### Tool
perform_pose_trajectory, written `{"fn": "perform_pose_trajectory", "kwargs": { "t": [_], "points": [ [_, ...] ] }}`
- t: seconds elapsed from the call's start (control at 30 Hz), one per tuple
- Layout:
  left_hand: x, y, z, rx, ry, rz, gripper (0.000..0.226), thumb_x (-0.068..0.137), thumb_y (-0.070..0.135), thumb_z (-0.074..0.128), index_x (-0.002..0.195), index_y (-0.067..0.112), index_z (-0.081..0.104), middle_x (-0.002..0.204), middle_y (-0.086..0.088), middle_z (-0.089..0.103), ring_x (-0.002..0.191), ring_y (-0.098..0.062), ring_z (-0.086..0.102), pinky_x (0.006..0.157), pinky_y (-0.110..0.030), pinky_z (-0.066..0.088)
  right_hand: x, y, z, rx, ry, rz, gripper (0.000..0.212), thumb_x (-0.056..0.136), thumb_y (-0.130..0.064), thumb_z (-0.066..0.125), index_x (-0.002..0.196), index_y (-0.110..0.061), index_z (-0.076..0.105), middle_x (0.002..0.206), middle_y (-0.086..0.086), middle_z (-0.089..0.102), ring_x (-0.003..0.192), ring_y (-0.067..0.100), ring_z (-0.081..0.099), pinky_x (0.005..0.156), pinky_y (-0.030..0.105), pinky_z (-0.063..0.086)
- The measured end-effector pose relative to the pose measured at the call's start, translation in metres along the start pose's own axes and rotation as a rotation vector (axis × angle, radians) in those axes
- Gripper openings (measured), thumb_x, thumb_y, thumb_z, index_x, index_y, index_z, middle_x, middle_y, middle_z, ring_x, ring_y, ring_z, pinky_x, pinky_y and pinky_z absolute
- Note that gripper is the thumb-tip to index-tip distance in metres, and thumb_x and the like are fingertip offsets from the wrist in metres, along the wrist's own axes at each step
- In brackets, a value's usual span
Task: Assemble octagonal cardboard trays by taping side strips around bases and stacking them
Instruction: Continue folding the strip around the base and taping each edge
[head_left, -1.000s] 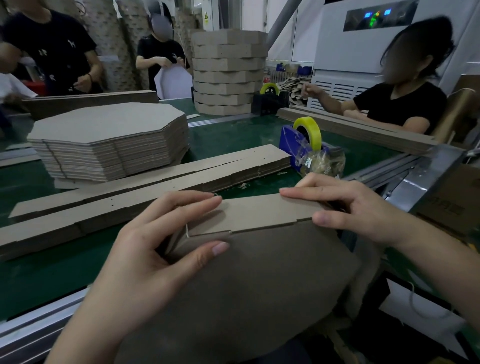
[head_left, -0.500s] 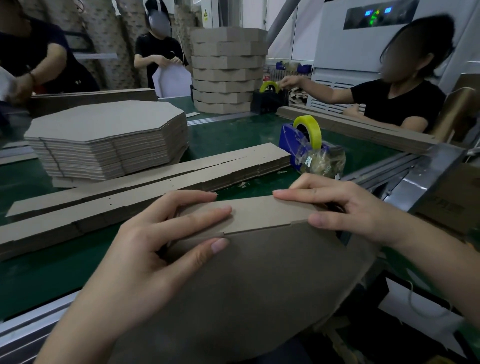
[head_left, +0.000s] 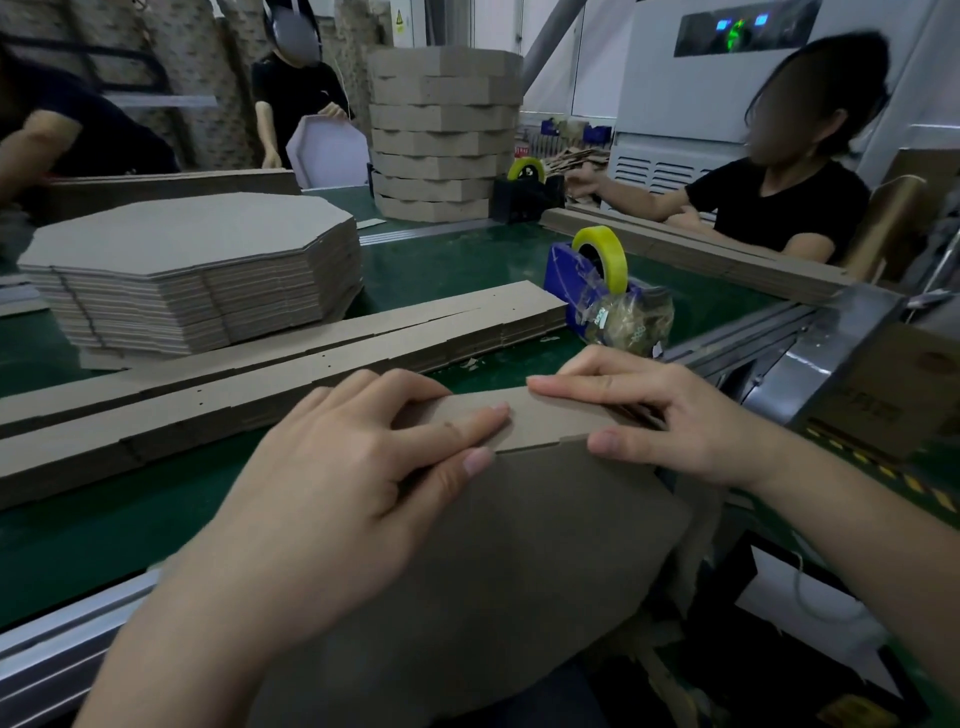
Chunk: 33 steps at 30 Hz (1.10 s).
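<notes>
**Q:** What do the two hands hold?

**A:** A flat cardboard base (head_left: 545, 561), tilted up toward the viewer at the near edge of the green table (head_left: 457, 265). A side strip (head_left: 550, 421) stands along the base's far edge. The left hand (head_left: 353, 467) grips the strip's left part. Its fingers wrap over the top edge, its forefinger lies along the face, and its thumb presses at the seam where strip meets base. The right hand (head_left: 675, 421) pinches the strip's right part, with the forefinger along the top edge and the thumb on the base just below the seam.

**Q:** Where are the supplies?

**A:** Just beyond the hands, a pile of strips (head_left: 311, 358) lies lengthwise across the table. Behind it to the left sits a stack of bases (head_left: 192, 244). To the right is a blue tape dispenser (head_left: 563, 275) carrying a yellow tape roll (head_left: 605, 254), with crumpled clear film (head_left: 628, 322) against its near side. At the far end rises a tall stack of trays (head_left: 441, 130), with a second dispenser (head_left: 524, 197) just beside it.

**Q:** Who else appears?

**A:** A person in a black shirt (head_left: 779, 208) is at the far right, one arm stretched toward the second dispenser. Contact cannot be told.
</notes>
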<state>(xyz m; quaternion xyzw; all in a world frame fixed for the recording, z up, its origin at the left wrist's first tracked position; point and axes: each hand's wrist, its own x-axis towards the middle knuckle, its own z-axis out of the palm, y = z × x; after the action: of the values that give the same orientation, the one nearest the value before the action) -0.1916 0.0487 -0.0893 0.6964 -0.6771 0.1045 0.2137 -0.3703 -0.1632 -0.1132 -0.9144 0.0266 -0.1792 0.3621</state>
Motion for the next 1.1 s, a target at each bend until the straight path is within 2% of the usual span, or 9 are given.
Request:
{"fn": "perform_pose_trajectory", "kwargs": {
  "t": [0.27, 0.33, 0.4, 0.5, 0.63, 0.7, 0.8, 0.93, 1.1],
  "points": [
    [0.006, -0.006, 0.011, -0.053, 0.029, -0.002, 0.042, 0.09, 0.054, 0.033, 0.121, 0.045, 0.061, 0.109, 0.005, 0.061, 0.1, -0.023, 0.06, 0.074, -0.04, 0.051, -0.001, 0.007, -0.002, 0.067, 0.025, 0.061, 0.055, 0.09, -0.052, 0.054, 0.136, -0.021, 0.051, 0.12, 0.004, 0.056, 0.11, 0.013, 0.055, 0.094, 0.022, 0.043],
    [0.006, -0.007, 0.012, -0.074, 0.039, -0.016, 0.042, 0.09, 0.055, 0.034, 0.12, 0.046, 0.061, 0.109, 0.006, 0.061, 0.1, -0.023, 0.06, 0.075, -0.041, 0.051, 0.004, 0.016, -0.016, 0.131, 0.218, 0.093, 0.039, 0.095, -0.044, 0.05, 0.127, -0.023, 0.06, 0.113, -0.001, 0.064, 0.1, 0.016, 0.06, 0.089, 0.027, 0.049],
    [0.006, -0.007, 0.012, -0.089, 0.044, -0.018, 0.042, 0.089, 0.055, 0.034, 0.12, 0.046, 0.062, 0.109, 0.007, 0.061, 0.101, -0.023, 0.059, 0.077, -0.04, 0.05, 0.014, 0.032, -0.039, 0.178, 0.59, 0.232, 0.024, 0.096, -0.035, 0.049, 0.108, -0.028, 0.07, 0.099, -0.007, 0.068, 0.083, 0.014, 0.06, 0.079, 0.03, 0.052],
    [0.006, -0.004, 0.012, -0.119, 0.031, -0.023, 0.044, 0.088, 0.058, 0.032, 0.119, 0.048, 0.061, 0.111, 0.008, 0.061, 0.104, -0.02, 0.058, 0.079, -0.038, 0.048, 0.034, 0.07, -0.08, -0.055, 0.906, 0.57, 0.016, 0.095, -0.029, 0.055, 0.099, -0.024, 0.07, 0.104, -0.004, 0.068, 0.071, 0.007, 0.052, 0.073, 0.029, 0.044],
    [0.007, -0.003, 0.013, -0.142, 0.028, -0.03, 0.044, 0.087, 0.059, 0.031, 0.119, 0.05, 0.06, 0.113, 0.01, 0.06, 0.106, -0.018, 0.056, 0.081, -0.039, 0.047, 0.053, 0.113, -0.101, -0.093, 0.71, 0.922, 0.026, 0.093, -0.042, 0.053, 0.106, -0.023, 0.065, 0.087, 0.007, 0.059, 0.059, 0.017, 0.046, 0.054, 0.027, 0.036],
    [0.006, -0.004, 0.013, -0.139, 0.036, -0.03, 0.044, 0.087, 0.058, 0.032, 0.119, 0.05, 0.06, 0.112, 0.01, 0.06, 0.105, -0.018, 0.056, 0.08, -0.039, 0.047, 0.056, 0.118, -0.104, 0.026, 0.688, 0.961, 0.03, 0.087, -0.048, 0.057, 0.103, -0.024, 0.067, 0.073, 0.003, 0.047, 0.054, 0.016, 0.037, 0.047, 0.025, 0.029],
    [0.005, -0.007, 0.014, -0.134, 0.043, -0.025, 0.043, 0.088, 0.057, 0.032, 0.12, 0.048, 0.06, 0.112, 0.01, 0.06, 0.105, -0.019, 0.056, 0.081, -0.04, 0.048, 0.06, 0.124, -0.112, 0.152, 0.715, 0.984, 0.023, 0.077, -0.04, 0.069, 0.089, -0.019, 0.071, 0.08, 0.0, 0.05, 0.05, 0.01, 0.028, 0.043, 0.023, 0.025],
    [0.005, -0.01, 0.014, -0.127, 0.05, -0.017, 0.042, 0.089, 0.056, 0.033, 0.12, 0.048, 0.06, 0.111, 0.011, 0.06, 0.103, -0.019, 0.057, 0.077, -0.038, 0.047, 0.066, 0.128, -0.114, 0.427, 0.802, 1.005, 0.01, 0.079, -0.021, 0.069, 0.073, -0.016, 0.073, 0.079, -0.006, 0.06, 0.039, 0.004, 0.025, 0.046, 0.018, 0.031],
    [0.007, -0.011, 0.018, -0.109, 0.062, 0.002, 0.041, 0.09, 0.055, 0.035, 0.12, 0.047, 0.061, 0.11, 0.01, 0.061, 0.1, -0.02, 0.058, 0.074, -0.038, 0.048, 0.066, 0.122, -0.11, 0.608, 0.97, 0.906, 0.007, 0.078, -0.023, 0.07, 0.072, -0.018, 0.07, 0.056, -0.009, 0.045, 0.051, 0.006, 0.035, 0.063, 0.025, 0.043]
  ]
}}
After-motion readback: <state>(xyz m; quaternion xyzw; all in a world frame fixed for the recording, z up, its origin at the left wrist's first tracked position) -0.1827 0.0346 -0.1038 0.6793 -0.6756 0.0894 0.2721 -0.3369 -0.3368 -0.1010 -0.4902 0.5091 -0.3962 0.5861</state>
